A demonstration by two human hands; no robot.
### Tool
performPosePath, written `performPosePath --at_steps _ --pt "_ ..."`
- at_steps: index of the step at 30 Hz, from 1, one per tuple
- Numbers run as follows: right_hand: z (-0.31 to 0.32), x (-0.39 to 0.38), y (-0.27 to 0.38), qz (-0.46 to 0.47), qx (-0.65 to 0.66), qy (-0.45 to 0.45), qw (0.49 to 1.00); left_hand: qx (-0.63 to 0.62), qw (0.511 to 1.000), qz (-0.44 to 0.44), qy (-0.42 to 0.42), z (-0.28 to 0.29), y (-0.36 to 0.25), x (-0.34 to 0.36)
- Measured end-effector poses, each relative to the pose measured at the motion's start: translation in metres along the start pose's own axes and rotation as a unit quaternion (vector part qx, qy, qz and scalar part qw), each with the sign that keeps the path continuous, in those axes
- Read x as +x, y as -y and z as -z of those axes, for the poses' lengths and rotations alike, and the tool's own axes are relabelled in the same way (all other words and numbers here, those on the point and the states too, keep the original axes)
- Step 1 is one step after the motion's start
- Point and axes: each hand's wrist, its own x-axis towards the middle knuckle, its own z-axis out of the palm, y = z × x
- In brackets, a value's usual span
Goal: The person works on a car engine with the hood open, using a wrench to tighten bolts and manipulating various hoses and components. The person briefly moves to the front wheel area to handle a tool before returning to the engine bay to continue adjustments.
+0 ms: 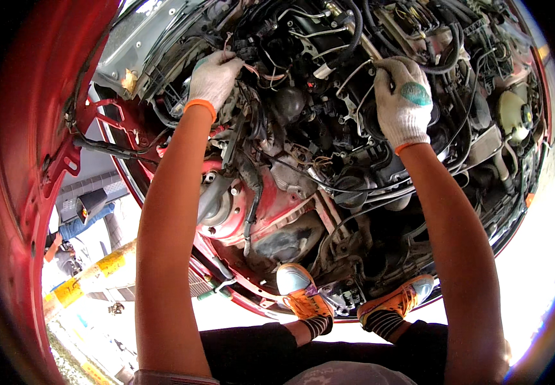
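Both my hands wear white knit gloves with orange cuffs, and both are inside a car's engine bay. My left hand [214,78] is curled at the upper left over a bundle of wiring. A thin wire [228,41] rises from its fingertips, and pinkish wires [266,75] run just to their right. My right hand [404,101], with a green patch on the back of its glove, is closed at the upper right. Its fingertips meet the end of a metal pipe [370,47]; what they grip is hidden. Between the hands lie dark hoses, thin metal lines and the engine [316,96].
A raised red panel [24,160] borders the left side. A pale fluid reservoir [513,114] stands at the right. A black cable [328,186] crosses below the hands. My orange shoes [306,298] are at the bay's near edge. Another person's blue-clad leg [85,221] shows at far left.
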Motion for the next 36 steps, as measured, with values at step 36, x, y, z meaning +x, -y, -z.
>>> performPosePath --at_steps 36 --pt "0.000 0.001 -0.010 -0.015 -0.024 0.014 1.000 0.715 0.535 -0.438 0.102 -0.056 -0.032 0.073"
